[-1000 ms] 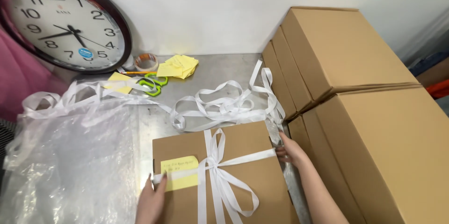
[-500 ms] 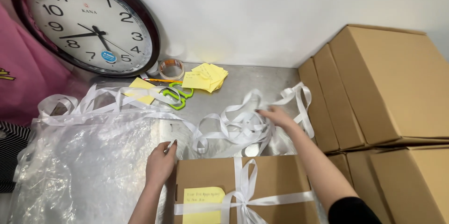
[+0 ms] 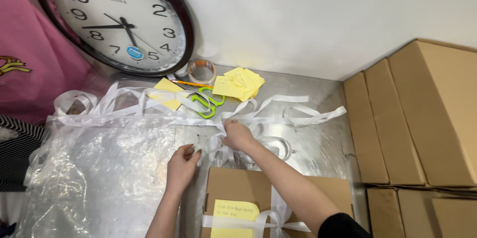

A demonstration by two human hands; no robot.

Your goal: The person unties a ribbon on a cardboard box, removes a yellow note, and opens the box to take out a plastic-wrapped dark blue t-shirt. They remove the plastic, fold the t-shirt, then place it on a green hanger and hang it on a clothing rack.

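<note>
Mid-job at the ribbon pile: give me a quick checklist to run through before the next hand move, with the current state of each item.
1. Right hand has a grip on the white ribbon: ok, fingers pinch a strand.
2. Left hand holding ribbon too: cannot tell, fingers curl at the strands by the plastic sheet.
3. Ribbon free of tangles: not ok, it lies looped across the metal table.
4. Green scissors clear of both hands: ok, but ribbon crosses them.
5. Cardboard box already tied: ok, bow and yellow note in place.
</note>
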